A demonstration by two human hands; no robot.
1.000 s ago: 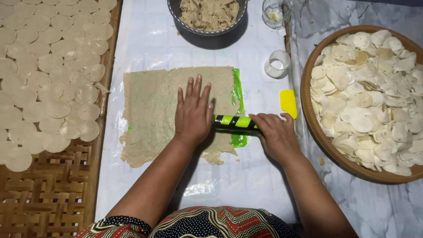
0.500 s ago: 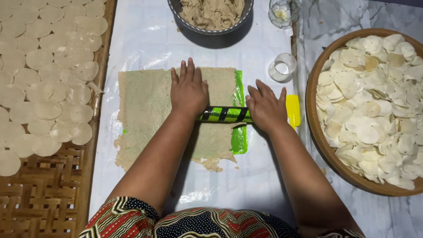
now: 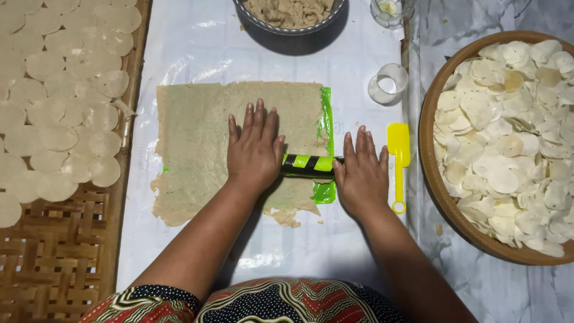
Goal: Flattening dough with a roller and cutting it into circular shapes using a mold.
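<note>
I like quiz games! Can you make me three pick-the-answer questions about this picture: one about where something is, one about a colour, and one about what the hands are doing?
1. Where does the small yellow plastic scraper lie?
A. Between the right hand and the round wooden bowl of pale discs
B. Inside the dark metal bowl
C. On the woven bamboo tray

2. What colours is the rolling stick under the hands?
A. Red and white
B. Black and bright green
C. Plain brown

3. How are the hands placed?
A. Both fists closed
B. Both lifted in the air
C. Both flat, fingers stretched, pressing on the stick

Answers: 1 A, the scraper sits just beside the right hand, near the bowl's rim. 2 B, stripes show between the hands. 3 C, the left hand lies open over the flat tan dough sheet.
</note>
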